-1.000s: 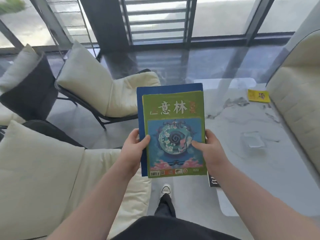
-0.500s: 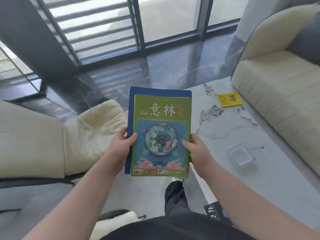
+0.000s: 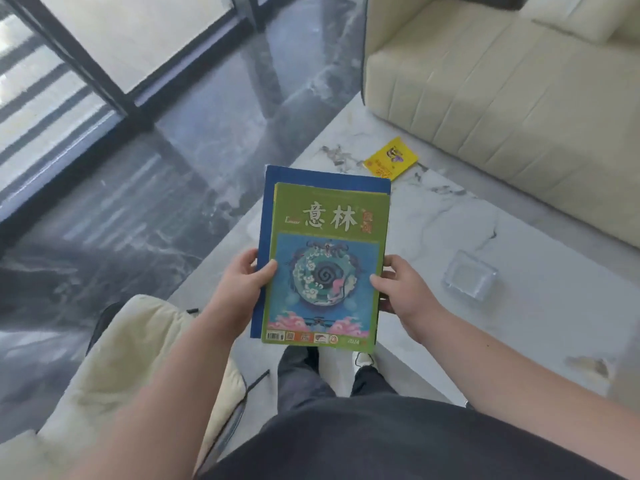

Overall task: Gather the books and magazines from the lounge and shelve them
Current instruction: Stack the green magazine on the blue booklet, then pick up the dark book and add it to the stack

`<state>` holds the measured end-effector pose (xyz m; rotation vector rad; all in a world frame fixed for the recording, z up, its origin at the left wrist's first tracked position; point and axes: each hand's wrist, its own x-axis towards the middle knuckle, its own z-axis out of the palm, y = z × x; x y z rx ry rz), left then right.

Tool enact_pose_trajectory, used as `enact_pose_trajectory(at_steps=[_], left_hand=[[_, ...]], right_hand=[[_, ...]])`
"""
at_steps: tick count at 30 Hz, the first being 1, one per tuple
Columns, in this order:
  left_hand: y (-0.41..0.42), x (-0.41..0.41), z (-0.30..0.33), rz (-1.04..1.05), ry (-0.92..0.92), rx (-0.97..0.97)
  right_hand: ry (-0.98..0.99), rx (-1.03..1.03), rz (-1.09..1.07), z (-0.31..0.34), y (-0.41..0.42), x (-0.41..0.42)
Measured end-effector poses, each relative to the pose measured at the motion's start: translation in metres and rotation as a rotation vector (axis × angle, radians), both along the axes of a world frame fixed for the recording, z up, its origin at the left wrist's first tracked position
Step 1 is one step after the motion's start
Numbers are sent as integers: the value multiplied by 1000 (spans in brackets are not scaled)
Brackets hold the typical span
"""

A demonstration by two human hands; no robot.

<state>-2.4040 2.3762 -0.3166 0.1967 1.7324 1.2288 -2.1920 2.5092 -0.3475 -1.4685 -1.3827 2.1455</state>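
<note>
I hold a small stack in front of me: a green magazine (image 3: 329, 244) with a blue round picture lies on top of a larger blue book (image 3: 273, 188). My left hand (image 3: 242, 289) grips the stack's left edge, thumb on the cover. My right hand (image 3: 401, 292) grips the right edge. A yellow booklet (image 3: 391, 162) lies on the white marble table (image 3: 519, 323), near its far end and close to the sofa.
A cream sofa (image 3: 502, 81) runs along the right, behind the table. A clear glass ashtray (image 3: 469, 278) sits on the table right of my right hand. A cream lounge chair (image 3: 131, 358) is at lower left. Dark glossy floor and glass doors lie ahead left.
My view has swung right and down: the lounge chairs slid out to the left, the sofa and yellow booklet came closer. Both hands keep the same hold on the stack.
</note>
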Motion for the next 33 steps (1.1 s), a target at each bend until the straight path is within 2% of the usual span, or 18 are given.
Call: enact_pose_trajectory(at_steps=[6,11,13,16,21,23,26,29,31,33], left_hand=[[111,-22,-90,-452,-9,-191],[173,7,-223,-746,47,-407],[186,24,-266,-808,82,-468],[205,50,-367,-882,122,-534],[200,68,-470,-989,290,-608],[196,71,-490,-952,331,-653],[200,77,-487,-862,401,-735],[204,99,-473,-865,443,-735],[204,139,-463,-898,372,-709],[201,193,-458,-902,204,-695]], right_hand=[[-174,-146,-375,-65,23,10],[-414,-266,-588,-185,24,28],[-496,-310,-618,-233,23,36],[-599,-344,-607,-335,29,50],[-752,-194,-496,-433,42,70],[-773,-161,-454,-455,45,80],[-761,-164,-400,-458,41,103],[-774,-153,-552,-438,33,153],[-839,-173,-717,-423,24,203],[-926,-188,-846,-414,12,254]])
